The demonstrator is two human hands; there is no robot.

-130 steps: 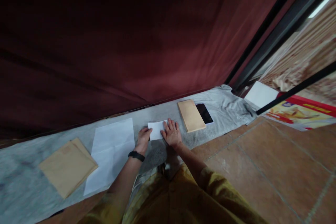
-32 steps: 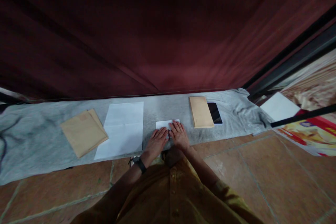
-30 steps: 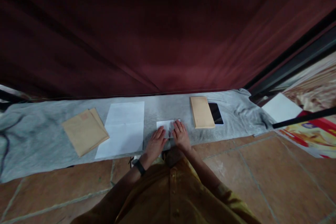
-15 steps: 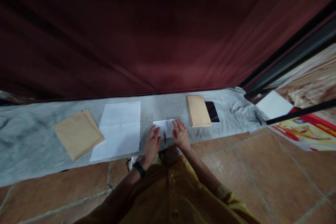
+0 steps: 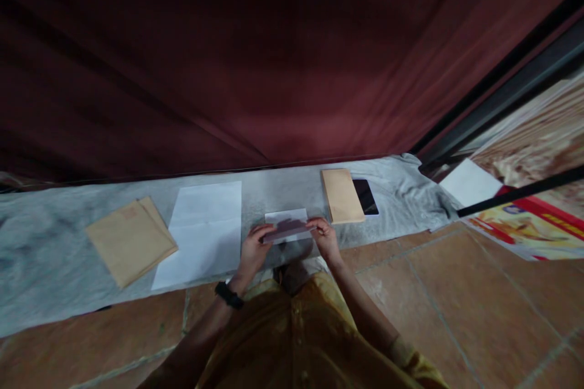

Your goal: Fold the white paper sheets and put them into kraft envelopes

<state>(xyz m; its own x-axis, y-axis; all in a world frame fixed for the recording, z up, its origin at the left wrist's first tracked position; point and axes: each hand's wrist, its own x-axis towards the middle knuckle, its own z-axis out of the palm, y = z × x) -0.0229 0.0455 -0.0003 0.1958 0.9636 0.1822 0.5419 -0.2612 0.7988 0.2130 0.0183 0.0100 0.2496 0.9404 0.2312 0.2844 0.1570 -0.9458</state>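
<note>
A small folded sheet of white paper [image 5: 285,216] lies in front of me on the grey cloth. Its near part stands raised in shadow, with my left hand [image 5: 253,249] pinching the left end. At the right end, the fingers of my right hand [image 5: 325,239] are closed on the same raised part. To the left lies a larger white sheet [image 5: 205,219] with faint creases. A stack of brown envelopes [image 5: 130,242] overlaps that sheet's left edge. Right of my hands is another brown envelope stack [image 5: 343,196], partly covering a dark-screened phone [image 5: 365,197].
The grey cloth [image 5: 283,185] covers a long narrow surface, wrinkled at both ends. A dark red curtain [image 5: 283,91] hangs behind it. On the right are a dark metal bar [image 5: 524,191], a white sheet [image 5: 471,182] and a red-yellow printed package [image 5: 533,225]. Below are floor tiles [image 5: 438,292].
Both hands have gone from resting flat on the paper to gripping its ends. The near part of the paper has come up off the cloth. The view has shifted slightly.
</note>
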